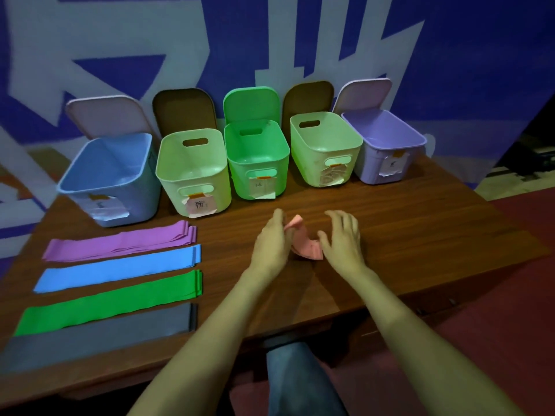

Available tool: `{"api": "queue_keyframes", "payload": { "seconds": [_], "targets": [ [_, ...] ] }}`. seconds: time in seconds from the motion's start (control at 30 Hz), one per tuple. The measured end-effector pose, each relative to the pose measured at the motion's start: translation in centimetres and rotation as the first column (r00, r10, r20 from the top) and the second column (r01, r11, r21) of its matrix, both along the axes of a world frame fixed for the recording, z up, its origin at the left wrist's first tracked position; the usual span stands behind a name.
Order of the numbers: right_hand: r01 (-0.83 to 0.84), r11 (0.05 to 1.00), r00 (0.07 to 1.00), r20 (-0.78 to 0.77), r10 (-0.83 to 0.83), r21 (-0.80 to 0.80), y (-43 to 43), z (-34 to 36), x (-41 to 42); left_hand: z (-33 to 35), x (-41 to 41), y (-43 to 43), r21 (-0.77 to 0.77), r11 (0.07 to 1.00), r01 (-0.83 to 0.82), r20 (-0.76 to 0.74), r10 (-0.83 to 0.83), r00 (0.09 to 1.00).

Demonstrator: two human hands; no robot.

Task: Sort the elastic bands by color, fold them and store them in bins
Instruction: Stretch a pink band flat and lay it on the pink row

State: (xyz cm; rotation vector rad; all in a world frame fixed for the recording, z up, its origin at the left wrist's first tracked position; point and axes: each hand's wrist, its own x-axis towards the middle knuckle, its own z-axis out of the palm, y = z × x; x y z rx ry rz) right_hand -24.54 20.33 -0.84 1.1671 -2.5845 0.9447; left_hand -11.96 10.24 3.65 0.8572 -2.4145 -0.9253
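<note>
Jeans knee (300, 379) under wood table (396, 235), blue-white wall (450, 55); pink band (306, 247) in L hand (270, 244) grip, R hand (345, 238) slack.

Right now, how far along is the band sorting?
Sorting looks done: purple stack, blue stack, green stack and grey stack lie apart. In hand: the left hand pinches a partly folded pink band, right hand beside it. Left: folding the stacks and filling the open bins, where no bands show.
</note>
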Motion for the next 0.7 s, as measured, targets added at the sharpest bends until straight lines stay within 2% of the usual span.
{"api": "queue_keyframes", "payload": {
  "seconds": [0.07,0.13,0.3,0.43,0.5,0.57,0.63,0.7],
  "targets": [
    [-0.171,0.977,0.984,0.026,0.175,-0.125,-1.0,3.4,1.2,1.9,0.9,-0.9,-0.206,0.976,0.071,0.046,-0.063,0.997],
    [-0.307,0.937,0.942,0.085,0.324,-0.169,-2.3,6.6,2.4,3.8,1.9,-2.1,-0.309,0.947,0.088,0.06,-0.072,0.996],
    [-0.454,0.889,0.889,0.044,0.456,-0.06,-5.4,10.7,4.6,6.9,4.3,-5.2,-0.264,0.964,0.034,-0.13,-0.071,0.989],
    [-0.494,0.865,0.869,-0.028,0.493,-0.088,-8.7,11.7,5.4,6.6,5.2,-8.3,-0.252,0.968,-0.009,-0.183,-0.039,0.982],
    [-0.512,0.849,0.859,-0.057,0.509,-0.129,-11.0,12.1,5.4,6.1,5.3,-9.7,-0.166,0.985,-0.036,-0.283,-0.013,0.959],
    [-0.526,0.832,0.849,-0.042,0.527,-0.179,-13.5,12.6,5.2,5.8,5.0,-11.2,0.083,0.995,-0.046,-0.421,0.077,0.904],
    [-0.522,0.818,0.847,-0.035,0.53,-0.243,-16.6,13.2,4.6,5.6,4.4,-13.1,0.31,0.951,-0.004,-0.455,0.153,0.877],
    [-0.521,0.802,0.844,-0.037,0.535,-0.292,-20.1,13.6,3.7,5.1,3.4,-15.6,0.421,0.907,0.032,-0.425,0.166,0.89]
  ]
}}
